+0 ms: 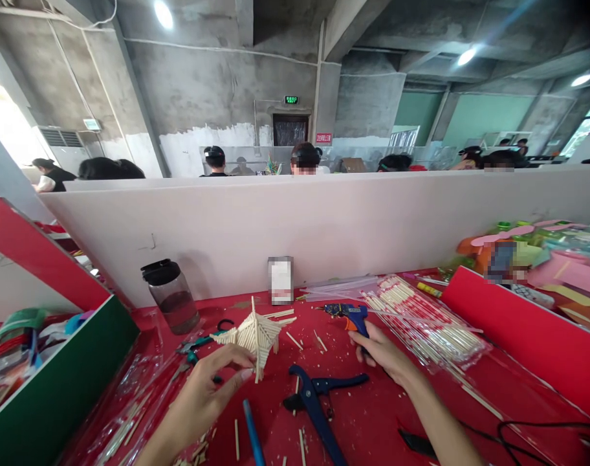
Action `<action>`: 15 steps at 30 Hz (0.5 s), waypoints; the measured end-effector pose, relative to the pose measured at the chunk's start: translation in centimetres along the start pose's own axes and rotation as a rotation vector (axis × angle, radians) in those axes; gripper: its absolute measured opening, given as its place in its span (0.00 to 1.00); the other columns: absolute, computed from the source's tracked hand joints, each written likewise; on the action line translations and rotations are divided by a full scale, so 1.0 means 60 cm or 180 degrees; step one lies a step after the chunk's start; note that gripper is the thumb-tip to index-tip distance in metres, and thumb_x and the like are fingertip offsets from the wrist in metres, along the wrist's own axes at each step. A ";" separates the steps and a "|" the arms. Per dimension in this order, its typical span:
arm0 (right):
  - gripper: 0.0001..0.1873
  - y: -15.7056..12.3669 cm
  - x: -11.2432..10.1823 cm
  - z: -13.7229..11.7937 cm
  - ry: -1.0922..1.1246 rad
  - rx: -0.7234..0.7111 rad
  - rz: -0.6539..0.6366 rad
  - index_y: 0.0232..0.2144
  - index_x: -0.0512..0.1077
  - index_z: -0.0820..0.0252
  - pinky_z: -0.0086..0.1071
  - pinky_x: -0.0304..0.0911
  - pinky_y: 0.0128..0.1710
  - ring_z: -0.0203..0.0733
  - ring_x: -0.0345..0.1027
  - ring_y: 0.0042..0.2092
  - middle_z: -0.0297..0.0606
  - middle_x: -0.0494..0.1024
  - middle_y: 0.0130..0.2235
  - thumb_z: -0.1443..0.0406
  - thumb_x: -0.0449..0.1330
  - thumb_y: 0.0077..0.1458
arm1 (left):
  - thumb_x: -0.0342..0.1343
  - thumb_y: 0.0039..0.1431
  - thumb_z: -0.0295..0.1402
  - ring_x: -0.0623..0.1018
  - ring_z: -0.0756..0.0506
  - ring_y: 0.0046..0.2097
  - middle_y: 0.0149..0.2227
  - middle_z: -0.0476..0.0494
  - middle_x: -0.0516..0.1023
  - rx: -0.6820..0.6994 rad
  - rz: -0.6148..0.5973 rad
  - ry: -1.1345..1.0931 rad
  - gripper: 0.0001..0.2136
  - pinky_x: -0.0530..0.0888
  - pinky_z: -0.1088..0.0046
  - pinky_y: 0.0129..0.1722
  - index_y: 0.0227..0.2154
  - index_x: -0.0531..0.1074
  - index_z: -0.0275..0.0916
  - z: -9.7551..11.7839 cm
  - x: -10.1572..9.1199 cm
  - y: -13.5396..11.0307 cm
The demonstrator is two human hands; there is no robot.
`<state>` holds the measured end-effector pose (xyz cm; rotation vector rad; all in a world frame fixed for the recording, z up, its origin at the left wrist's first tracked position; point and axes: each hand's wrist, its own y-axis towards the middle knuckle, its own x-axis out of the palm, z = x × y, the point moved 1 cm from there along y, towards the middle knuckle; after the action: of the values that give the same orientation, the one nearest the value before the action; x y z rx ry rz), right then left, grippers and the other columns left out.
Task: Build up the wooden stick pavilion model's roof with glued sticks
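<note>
A small pavilion-like model roof of pale wooden sticks [256,333] stands over the red table, with curved-up corners and a pointed stick on top. My left hand [222,375] is closed at its near lower edge, thumb and fingertips pinching there; the exact grip is partly hidden. In my right hand [380,353] is a blue glue gun [356,317], its nozzle pointing left toward the model. Between my hands, nearer me, lies a dark blue pipe cutter [314,395]. Teal-handled pliers [193,356] rest left of the model, partly behind my left hand.
Bagged wooden sticks [431,317] and clear glue sticks [338,288] lie at the back right. A dark-lidded bottle [171,298] stands at the back left. A blue pen-like rod [253,430] and stick scraps lie in front. Green [76,369] and red [523,336] boards flank the table.
</note>
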<state>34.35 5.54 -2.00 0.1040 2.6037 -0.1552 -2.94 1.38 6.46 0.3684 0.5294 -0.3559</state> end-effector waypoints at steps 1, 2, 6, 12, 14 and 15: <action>0.10 0.005 0.005 0.003 -0.0225 0.0024 0.0070 0.43 0.66 0.56 0.26 0.60 0.19 0.40 0.75 0.27 0.34 0.76 0.31 0.58 0.51 0.64 | 0.55 0.67 0.38 0.79 0.42 0.45 0.41 0.41 0.82 -0.0006 -0.0002 0.0008 0.10 0.74 0.69 0.48 0.35 0.77 0.41 0.000 0.000 0.001; 0.10 0.009 0.009 0.005 -0.0391 0.0046 0.0111 0.43 0.66 0.56 0.28 0.63 0.22 0.43 0.77 0.31 0.36 0.77 0.32 0.59 0.49 0.64 | 0.54 0.67 0.39 0.79 0.42 0.45 0.41 0.41 0.82 -0.0006 0.0001 0.0013 0.10 0.75 0.68 0.48 0.35 0.77 0.41 -0.001 0.000 0.001; 0.11 0.018 0.017 0.008 -0.1134 0.0105 0.0249 0.46 0.68 0.60 0.36 0.68 0.40 0.54 0.76 0.50 0.51 0.81 0.45 0.61 0.53 0.64 | 0.55 0.66 0.38 0.80 0.42 0.44 0.41 0.41 0.82 0.0024 0.0049 0.0017 0.09 0.75 0.69 0.47 0.35 0.78 0.41 -0.002 -0.001 0.002; 0.19 0.017 0.030 -0.011 -0.2081 0.0282 0.0294 0.52 0.64 0.73 0.44 0.65 0.47 0.64 0.74 0.53 0.67 0.77 0.51 0.62 0.52 0.66 | 0.54 0.68 0.38 0.79 0.42 0.45 0.42 0.41 0.82 -0.0015 -0.0012 0.0051 0.10 0.74 0.69 0.48 0.35 0.76 0.41 -0.004 -0.001 0.001; 0.20 0.018 0.034 -0.020 -0.2259 0.0309 0.0304 0.54 0.64 0.73 0.44 0.65 0.47 0.63 0.74 0.53 0.66 0.76 0.51 0.62 0.52 0.66 | 0.54 0.68 0.38 0.79 0.42 0.46 0.42 0.42 0.81 -0.0015 -0.0045 0.0044 0.09 0.74 0.70 0.49 0.35 0.76 0.41 -0.004 0.000 0.001; 0.20 0.018 0.035 -0.023 -0.2323 0.0318 0.0311 0.54 0.63 0.74 0.44 0.65 0.47 0.62 0.73 0.53 0.66 0.76 0.52 0.62 0.52 0.66 | 0.54 0.68 0.38 0.79 0.43 0.46 0.42 0.42 0.81 -0.0014 -0.0056 0.0035 0.09 0.73 0.70 0.49 0.35 0.75 0.41 -0.004 0.000 0.001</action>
<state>31.97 6.88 -1.97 0.1727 1.8599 -0.2368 -3.02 1.54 6.27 0.3617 0.5443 -0.3699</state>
